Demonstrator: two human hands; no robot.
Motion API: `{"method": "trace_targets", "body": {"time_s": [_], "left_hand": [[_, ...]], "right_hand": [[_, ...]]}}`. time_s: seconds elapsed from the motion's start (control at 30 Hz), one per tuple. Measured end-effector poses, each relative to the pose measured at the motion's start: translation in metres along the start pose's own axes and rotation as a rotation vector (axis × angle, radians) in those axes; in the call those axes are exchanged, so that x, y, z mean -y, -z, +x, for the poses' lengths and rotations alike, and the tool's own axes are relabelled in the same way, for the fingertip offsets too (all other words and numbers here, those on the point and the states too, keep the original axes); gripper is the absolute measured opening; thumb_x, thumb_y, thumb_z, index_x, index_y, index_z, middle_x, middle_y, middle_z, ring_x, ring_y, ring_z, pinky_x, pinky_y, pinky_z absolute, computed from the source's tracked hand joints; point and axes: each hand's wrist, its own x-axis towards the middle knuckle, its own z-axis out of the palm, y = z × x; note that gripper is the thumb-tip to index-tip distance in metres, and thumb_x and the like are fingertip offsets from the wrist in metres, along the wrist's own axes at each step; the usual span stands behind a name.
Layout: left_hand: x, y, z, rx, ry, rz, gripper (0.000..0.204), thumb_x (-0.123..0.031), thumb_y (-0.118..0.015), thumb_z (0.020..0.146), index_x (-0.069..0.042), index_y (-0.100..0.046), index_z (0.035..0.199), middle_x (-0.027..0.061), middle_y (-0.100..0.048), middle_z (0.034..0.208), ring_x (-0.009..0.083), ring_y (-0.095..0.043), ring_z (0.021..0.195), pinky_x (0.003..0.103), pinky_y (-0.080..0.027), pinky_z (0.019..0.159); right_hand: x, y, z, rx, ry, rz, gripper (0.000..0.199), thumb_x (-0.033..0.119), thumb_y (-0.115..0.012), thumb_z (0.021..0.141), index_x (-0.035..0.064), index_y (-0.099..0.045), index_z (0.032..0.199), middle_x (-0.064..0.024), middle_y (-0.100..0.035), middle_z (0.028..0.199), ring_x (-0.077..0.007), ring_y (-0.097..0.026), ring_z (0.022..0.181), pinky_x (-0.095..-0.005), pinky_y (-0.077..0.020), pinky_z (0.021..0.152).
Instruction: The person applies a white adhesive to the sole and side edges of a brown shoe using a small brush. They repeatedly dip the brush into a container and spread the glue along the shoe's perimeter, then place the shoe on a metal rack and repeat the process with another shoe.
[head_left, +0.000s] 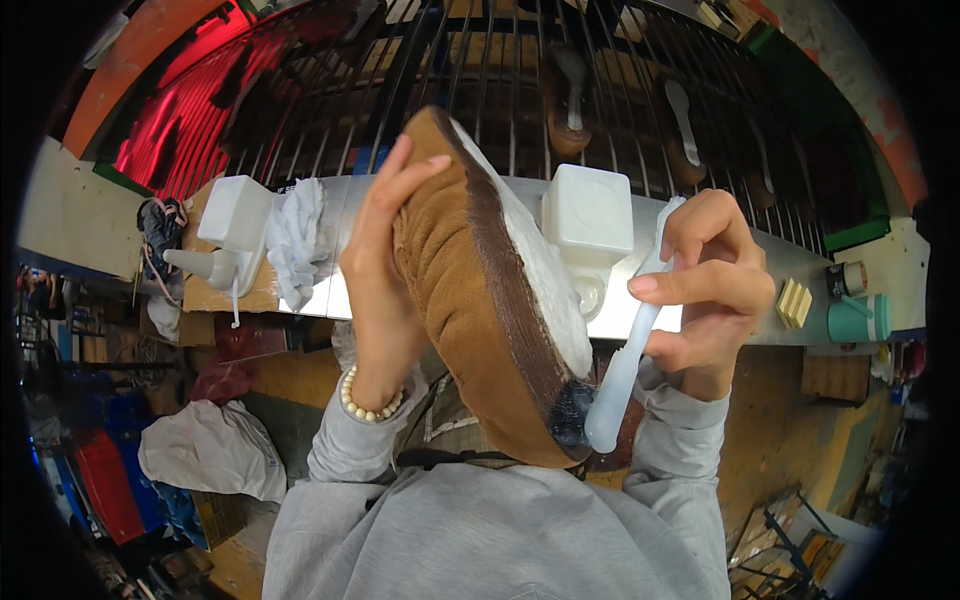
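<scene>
A brown suede shoe (pixel 447 270) is tilted in front of me, its white underside (pixel 545 285) facing right. A dark brown band (pixel 510 290) runs along its lower edge, with a glossy black patch (pixel 572 410) at the near end. My left hand (pixel 385 225) grips the shoe around its far end, fingers on the suede. Between the thumb and fingers of my right hand (pixel 715 280) is a long white plastic stick tool (pixel 622 380). Its rounded lower end lies beside the black patch; whether they touch I cannot tell. The fingers partly hide its upper end.
Behind the shoe, a metal rack (pixel 480 80) carries several shoes. A white square container (pixel 588 212) stands on the metal ledge. Left are a white bottle with a nozzle (pixel 235 215) and a crumpled white cloth (pixel 296 240). A teal mug (pixel 858 318) stands at far right.
</scene>
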Motion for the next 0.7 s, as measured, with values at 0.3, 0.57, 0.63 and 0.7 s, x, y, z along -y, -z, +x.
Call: {"method": "trace_targets", "body": {"time_s": [0.3, 0.57, 0.63, 0.7], "left_hand": [[-0.017, 0.0, -0.023, 0.305, 0.041, -0.12, 0.065, 0.005, -0.078, 0.077, -0.003, -0.053, 0.136, 0.0181, -0.049, 0.146, 0.0229, -0.056, 0.128, 0.034, -0.046, 0.107], [-0.018, 0.009, -0.046, 0.525, 0.12, -0.399, 0.078, -0.02, -0.082, 0.081, -0.002, -0.044, 0.146, 0.0137, -0.054, 0.137, 0.0251, -0.057, 0.124, 0.037, -0.048, 0.104], [-0.014, 0.009, -0.052, 0.546, 0.087, -0.433, 0.077, -0.023, -0.081, 0.082, -0.003, -0.043, 0.146, 0.0141, -0.055, 0.137, 0.0253, -0.057, 0.123, 0.038, -0.049, 0.103], [-0.012, 0.009, -0.058, 0.563, 0.092, -0.481, 0.077, -0.025, -0.079, 0.082, -0.003, -0.042, 0.147, 0.0145, -0.055, 0.136, 0.0255, -0.058, 0.121, 0.038, -0.049, 0.102]], "right_hand": [[-0.007, -0.018, 0.014, 0.009, 0.026, 0.053, 0.047, 0.027, -0.095, 0.042, 0.0194, -0.084, 0.087, 0.0038, -0.047, 0.078, -0.0114, -0.046, 0.071, -0.0256, -0.0317, 0.061], [-0.018, -0.037, 0.034, 0.085, 0.088, 0.11, 0.046, 0.029, -0.095, 0.043, 0.0195, -0.084, 0.087, 0.0034, -0.049, 0.076, -0.011, -0.048, 0.069, -0.0253, -0.0319, 0.06], [-0.021, -0.039, 0.037, 0.115, 0.105, 0.11, 0.046, 0.029, -0.095, 0.043, 0.0196, -0.084, 0.086, 0.0037, -0.05, 0.076, -0.0112, -0.048, 0.069, -0.0256, -0.0317, 0.06], [-0.023, -0.038, 0.039, 0.149, 0.126, 0.098, 0.046, 0.03, -0.095, 0.043, 0.0194, -0.084, 0.086, 0.0039, -0.05, 0.076, -0.0116, -0.048, 0.068, -0.026, -0.0314, 0.061]]}}
